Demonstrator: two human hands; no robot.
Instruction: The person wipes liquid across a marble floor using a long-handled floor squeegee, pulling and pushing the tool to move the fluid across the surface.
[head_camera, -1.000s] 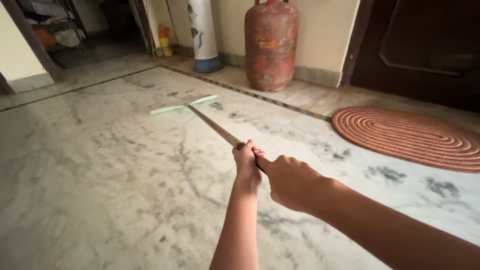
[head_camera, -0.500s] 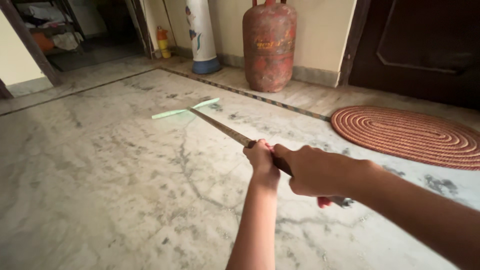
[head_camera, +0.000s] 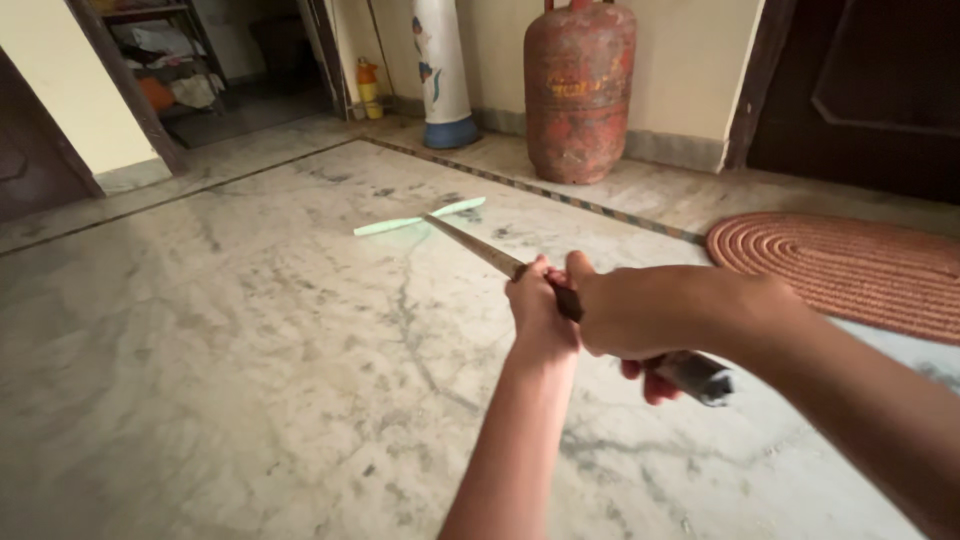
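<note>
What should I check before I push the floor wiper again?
1. Left hand wrapped on the handle: ok.
2. Right hand gripping behind it: ok.
3. Green blade flat on the floor: ok.
4. Gas cylinder away from the blade: ok.
5. Mat clear of the blade: ok.
6. Floor wet or dry: cannot tell.

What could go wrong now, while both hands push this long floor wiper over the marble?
Both hands, left hand and right hand, grip near the handle's end, so control of the green blade may be weak. The gas cylinder stands just beyond the blade and might be bumped. The round mat could catch the blade.
</note>
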